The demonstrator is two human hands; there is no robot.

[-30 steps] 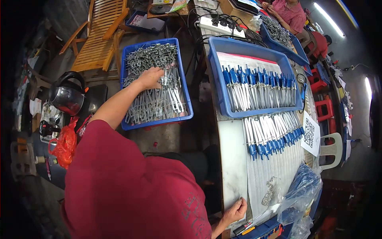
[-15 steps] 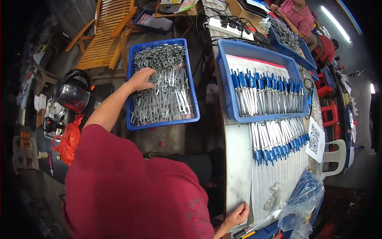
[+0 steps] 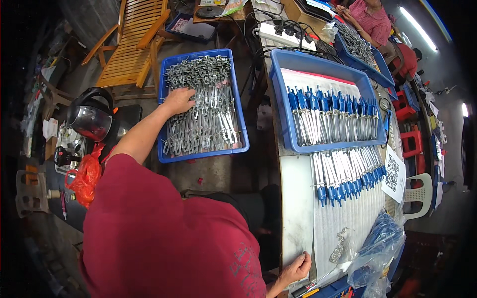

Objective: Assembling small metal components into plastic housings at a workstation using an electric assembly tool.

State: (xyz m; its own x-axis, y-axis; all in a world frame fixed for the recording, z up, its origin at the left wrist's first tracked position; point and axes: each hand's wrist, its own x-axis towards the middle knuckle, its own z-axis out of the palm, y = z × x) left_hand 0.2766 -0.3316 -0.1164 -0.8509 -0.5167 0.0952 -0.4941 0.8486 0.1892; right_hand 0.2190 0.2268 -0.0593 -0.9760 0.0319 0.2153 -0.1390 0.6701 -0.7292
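Observation:
My left hand (image 3: 179,102) lies over the left side of a blue plastic tray (image 3: 204,155) filled with rows of metal compass legs (image 3: 201,126). Its fingers are apart and touch the metal parts; no part is seen lifted. By the table's front edge, my right hand (image 3: 296,268) is closed, thumb against curled fingers; what is in it, if anything, is too small to make out. On the white foam sheet (image 3: 343,218) lies a row of compasses with blue heads (image 3: 348,174). More blue-headed compasses (image 3: 333,116) fill a second blue tray (image 3: 333,148) behind them.
A bag of blue parts (image 3: 377,238) and a small bag of metal bits (image 3: 340,246) lie on the table near my right hand. A power strip (image 3: 288,37) with cables sits farther back. At left are a kettle (image 3: 92,116) and a wooden chair (image 3: 131,44). A person (image 3: 367,22) sits far right.
My left hand has shifted slightly right and down over the metal compass legs, with its arm following. My right hand stays where it was.

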